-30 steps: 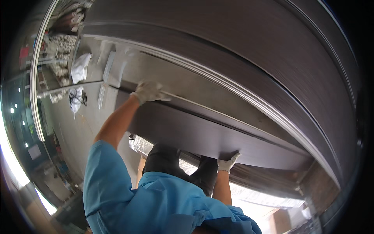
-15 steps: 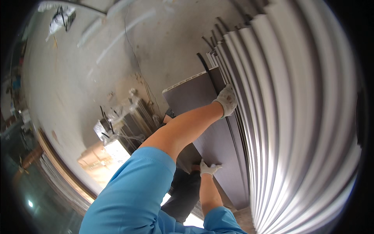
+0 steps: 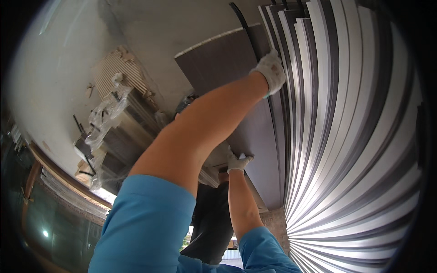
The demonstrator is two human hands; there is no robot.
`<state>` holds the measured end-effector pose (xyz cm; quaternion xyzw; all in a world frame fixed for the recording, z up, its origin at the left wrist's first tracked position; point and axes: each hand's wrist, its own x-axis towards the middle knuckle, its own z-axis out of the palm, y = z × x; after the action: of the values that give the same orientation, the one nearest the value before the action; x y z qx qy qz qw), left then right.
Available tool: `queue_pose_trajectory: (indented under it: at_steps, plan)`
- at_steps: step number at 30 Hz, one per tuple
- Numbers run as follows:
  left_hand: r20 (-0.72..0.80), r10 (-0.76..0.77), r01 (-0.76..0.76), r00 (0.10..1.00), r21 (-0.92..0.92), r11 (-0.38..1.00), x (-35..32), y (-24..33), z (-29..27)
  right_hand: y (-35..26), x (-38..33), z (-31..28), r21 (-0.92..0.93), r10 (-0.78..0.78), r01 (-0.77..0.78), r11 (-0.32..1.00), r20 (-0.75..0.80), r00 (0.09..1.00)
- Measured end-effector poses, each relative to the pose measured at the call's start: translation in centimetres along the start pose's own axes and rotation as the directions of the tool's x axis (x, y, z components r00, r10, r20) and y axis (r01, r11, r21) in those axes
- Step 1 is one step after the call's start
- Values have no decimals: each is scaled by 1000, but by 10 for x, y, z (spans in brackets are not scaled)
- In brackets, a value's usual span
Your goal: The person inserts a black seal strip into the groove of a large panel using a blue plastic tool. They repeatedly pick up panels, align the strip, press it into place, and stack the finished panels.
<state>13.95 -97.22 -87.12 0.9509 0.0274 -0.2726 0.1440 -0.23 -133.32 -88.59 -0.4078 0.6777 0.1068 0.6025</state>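
A long, dark grey-brown panel with a pale, hollow-looking top end leans beside a row of upright panels. My left hand, in a whitish work glove, reaches up to its right-hand edge with the fingers curled over it. Lower down, my right hand, also gloved, grips the panel's left edge. Its thumb lies toward the front face, and its other fingers are partly hidden. A black strip runs along the panel near my left hand. My left forearm covers the middle of the panel.
Many white and dark upright panels stand packed on the right. Plastic-wrapped panels lean by the wall at left, near ribbed cardboard. Another person is mostly hidden behind my left arm. Dark clothing shows between my arms.
The view has shifted, bringing the panel stack and wrapped panels closer and higher in the picture. Both hands stay on the same panel, with similar grips.
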Motion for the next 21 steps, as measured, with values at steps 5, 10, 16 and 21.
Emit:
queue_pose_trajectory:
  at_steps: [5,10,16,21]
  plan:
    - [167,-33,50,985,-97,994,20,-38,-7,25,13,31,96,-1,-4,995,52,999]
    - [39,-9,2,999,196,981,9,-55,4,27,19,36,-138,60,-30,990,222,973]
    - [-273,-764,554,585,-553,622,-79,-115,55,3,-3,37,-571,256,-161,805,90,962]
    - [151,-737,483,659,-836,261,-103,-174,107,23,-5,55,-292,165,-169,941,-38,986]
